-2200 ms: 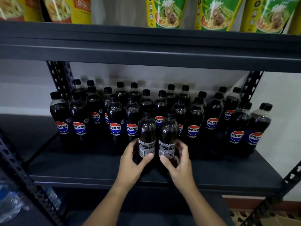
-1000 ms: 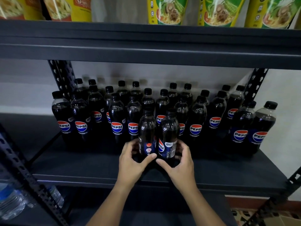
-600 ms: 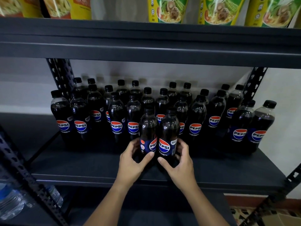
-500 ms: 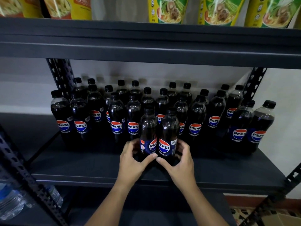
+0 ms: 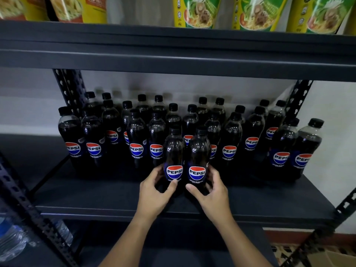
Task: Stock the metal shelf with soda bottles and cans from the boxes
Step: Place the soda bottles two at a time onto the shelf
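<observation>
While upright, two bottles [image 5: 185, 160] take each hand's [image 5: 154, 191] grip.

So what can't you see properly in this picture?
- Head view: bottoms of the two front bottles, covered by the left hand and right hand.
- Back-row bottles: labels blocked by nearer bottles.
- Noodle packets: tops cut off by the upper edge.
</observation>
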### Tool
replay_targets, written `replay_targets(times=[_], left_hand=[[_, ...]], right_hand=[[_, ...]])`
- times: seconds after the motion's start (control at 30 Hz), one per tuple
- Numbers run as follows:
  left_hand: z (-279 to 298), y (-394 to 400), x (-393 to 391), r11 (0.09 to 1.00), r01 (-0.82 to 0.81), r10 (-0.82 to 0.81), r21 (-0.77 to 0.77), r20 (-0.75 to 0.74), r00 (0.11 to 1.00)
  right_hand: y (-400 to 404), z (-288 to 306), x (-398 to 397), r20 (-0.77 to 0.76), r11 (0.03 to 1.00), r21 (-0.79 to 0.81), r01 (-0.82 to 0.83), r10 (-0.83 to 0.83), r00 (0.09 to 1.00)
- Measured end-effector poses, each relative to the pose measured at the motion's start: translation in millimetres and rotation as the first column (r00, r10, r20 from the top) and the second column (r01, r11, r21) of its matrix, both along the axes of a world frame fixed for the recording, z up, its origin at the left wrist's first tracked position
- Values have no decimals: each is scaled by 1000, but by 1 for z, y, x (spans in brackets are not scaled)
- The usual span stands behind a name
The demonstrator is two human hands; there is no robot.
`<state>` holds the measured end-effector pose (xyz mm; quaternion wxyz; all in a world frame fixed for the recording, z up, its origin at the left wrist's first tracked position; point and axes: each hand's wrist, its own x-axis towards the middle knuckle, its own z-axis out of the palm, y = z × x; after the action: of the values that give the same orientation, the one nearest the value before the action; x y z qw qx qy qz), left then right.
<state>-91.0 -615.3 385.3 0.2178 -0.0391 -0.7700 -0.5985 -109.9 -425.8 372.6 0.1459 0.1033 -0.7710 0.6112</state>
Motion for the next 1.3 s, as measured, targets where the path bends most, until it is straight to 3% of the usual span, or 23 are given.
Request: replay_targets(times=[0.3,1.3], left_hand=[[0,0,-3,998,-34,35,47,-17,999],[-8,1,0,1000,-25,25,-3,-35,999]], right_hand=[[0,-3,-1,-37,995,87,50,-47,998],[-2,-4,2,-27,990,122,71,-68,997]])
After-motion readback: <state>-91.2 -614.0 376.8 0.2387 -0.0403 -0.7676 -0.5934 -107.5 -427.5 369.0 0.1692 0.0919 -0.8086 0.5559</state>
